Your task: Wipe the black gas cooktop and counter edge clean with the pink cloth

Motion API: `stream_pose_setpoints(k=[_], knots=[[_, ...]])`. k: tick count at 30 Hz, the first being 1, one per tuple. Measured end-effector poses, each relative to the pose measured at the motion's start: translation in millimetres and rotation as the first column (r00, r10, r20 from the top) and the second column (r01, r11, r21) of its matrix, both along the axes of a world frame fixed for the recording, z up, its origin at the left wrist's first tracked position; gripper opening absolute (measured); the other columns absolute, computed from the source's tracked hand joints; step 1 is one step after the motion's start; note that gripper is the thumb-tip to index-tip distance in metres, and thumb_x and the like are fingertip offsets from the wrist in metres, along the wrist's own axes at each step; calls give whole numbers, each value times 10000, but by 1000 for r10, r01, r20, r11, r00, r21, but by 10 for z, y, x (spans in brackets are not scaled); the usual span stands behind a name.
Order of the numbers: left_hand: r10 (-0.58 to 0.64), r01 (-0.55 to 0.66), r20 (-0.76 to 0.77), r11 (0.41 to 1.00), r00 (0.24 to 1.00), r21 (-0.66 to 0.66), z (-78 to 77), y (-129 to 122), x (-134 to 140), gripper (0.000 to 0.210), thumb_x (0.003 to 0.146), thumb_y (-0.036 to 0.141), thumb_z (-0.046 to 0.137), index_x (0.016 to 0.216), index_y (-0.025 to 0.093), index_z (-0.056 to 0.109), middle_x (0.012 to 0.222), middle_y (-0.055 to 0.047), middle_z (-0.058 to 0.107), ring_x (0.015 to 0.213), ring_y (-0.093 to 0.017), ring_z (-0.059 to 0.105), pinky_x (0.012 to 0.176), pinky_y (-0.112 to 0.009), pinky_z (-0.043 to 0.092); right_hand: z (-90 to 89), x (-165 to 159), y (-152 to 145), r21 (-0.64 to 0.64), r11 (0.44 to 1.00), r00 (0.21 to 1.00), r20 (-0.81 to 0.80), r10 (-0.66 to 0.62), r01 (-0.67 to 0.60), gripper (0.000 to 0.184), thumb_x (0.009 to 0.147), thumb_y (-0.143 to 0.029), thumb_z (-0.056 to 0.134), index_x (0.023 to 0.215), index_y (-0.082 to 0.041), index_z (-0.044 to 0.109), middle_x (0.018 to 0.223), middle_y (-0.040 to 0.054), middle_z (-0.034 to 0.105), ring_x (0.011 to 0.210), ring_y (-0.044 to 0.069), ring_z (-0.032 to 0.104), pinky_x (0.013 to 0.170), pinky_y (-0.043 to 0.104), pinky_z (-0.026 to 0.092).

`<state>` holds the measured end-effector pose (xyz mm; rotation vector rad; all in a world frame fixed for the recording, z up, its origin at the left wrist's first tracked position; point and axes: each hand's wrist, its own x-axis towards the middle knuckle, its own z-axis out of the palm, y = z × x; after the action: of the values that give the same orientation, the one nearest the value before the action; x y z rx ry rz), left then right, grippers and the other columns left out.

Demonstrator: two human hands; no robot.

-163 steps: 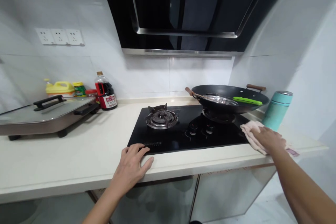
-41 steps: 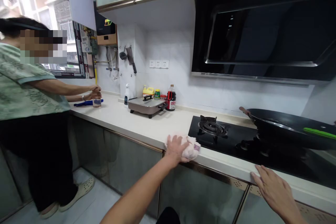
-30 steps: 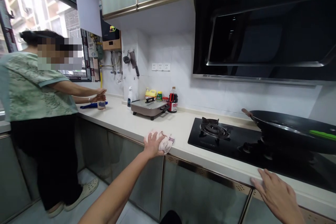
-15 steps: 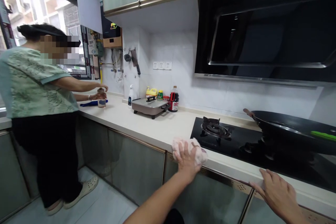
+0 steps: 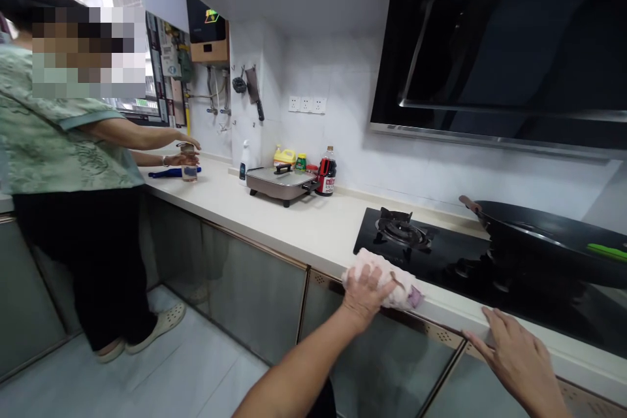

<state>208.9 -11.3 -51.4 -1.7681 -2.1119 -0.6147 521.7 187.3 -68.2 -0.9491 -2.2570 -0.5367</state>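
Observation:
A pale pink cloth (image 5: 399, 275) with a purple corner lies over the counter's front edge, just before the gas stove (image 5: 450, 261). My left hand (image 5: 366, 297) presses on it from above, fingers bent into the fabric. Farther right, my right hand (image 5: 516, 353) rests on the edge of the counter (image 5: 323, 235) with its fingers apart and nothing in it. Behind it on the stove's right side sits a dark wok (image 5: 543, 228), and a green-handled utensil (image 5: 607, 253) lies across its rim.
An electric pan with a lid (image 5: 281, 184) stands left of the stove, beside a dark sauce bottle (image 5: 326, 173) and a white spray bottle (image 5: 244, 163). At the far left a person (image 5: 73, 137) holds a clear bottle (image 5: 189, 166). A range hood (image 5: 490, 65) hangs above the stove.
My left hand and the cloth have slid to the right along the counter edge. My right hand stays in place. The view has tilted down, and the person on the left appears larger.

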Motion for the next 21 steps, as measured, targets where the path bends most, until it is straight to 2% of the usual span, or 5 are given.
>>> stream_pose_setpoints(k=[6, 10, 12, 15, 21], knots=[[216, -220, -73, 974, 974, -54, 263, -829, -1262, 835, 740, 343, 849, 1491, 442, 498, 1632, -84, 423, 1473, -407, 366, 1177, -627, 260, 19, -9, -41, 24, 999, 1000, 0, 31, -31, 712, 929, -563, 326, 1451, -99, 465, 1418, 251, 525, 1262, 426, 504, 1002, 567, 417], [330, -340, -142, 939, 933, -54, 467, -1171, -1736, 915, 651, 291, 905, 1477, 370, 518, 1586, -122, 454, 1454, -398, 380, 1162, -601, 289, 20, -60, -92, 79, 996, 1000, -8, 29, -29, 689, 975, -578, 303, 1423, -87, 484, 1396, 254, 539, 1256, 420, 502, 1000, 546, 412], [365, -377, -166, 925, 916, -47, 512, -1186, -1765, 905, 635, 299, 912, 1455, 361, 533, 1560, -116, 474, 1425, -387, 410, 1147, -584, 317, 9, -94, -100, 91, 996, 1000, -9, 5, -4, 676, 989, -578, 295, 1393, -81, 511, 1385, 253, 545, 1262, 415, 496, 1016, 540, 406], [423, -434, -180, 900, 888, -25, 495, -1052, -1604, 855, 654, 324, 901, 1436, 314, 554, 1526, -144, 494, 1384, -427, 430, 1105, -608, 356, -13, -153, -107, 94, 994, 998, -1, -61, 61, 615, 1005, -518, 326, 1374, -71, 533, 1396, 253, 540, 1304, 410, 456, 1071, 552, 370], [380, -387, -195, 922, 904, 5, 328, -494, -906, 887, 648, 338, 907, 1457, 298, 545, 1508, -176, 498, 1370, -450, 436, 1106, -661, 343, 2, -256, -158, 48, 989, 990, 25, -142, 141, 589, 961, -474, 541, 1377, -57, 548, 1425, 260, 517, 1351, 405, 411, 1139, 558, 302]])
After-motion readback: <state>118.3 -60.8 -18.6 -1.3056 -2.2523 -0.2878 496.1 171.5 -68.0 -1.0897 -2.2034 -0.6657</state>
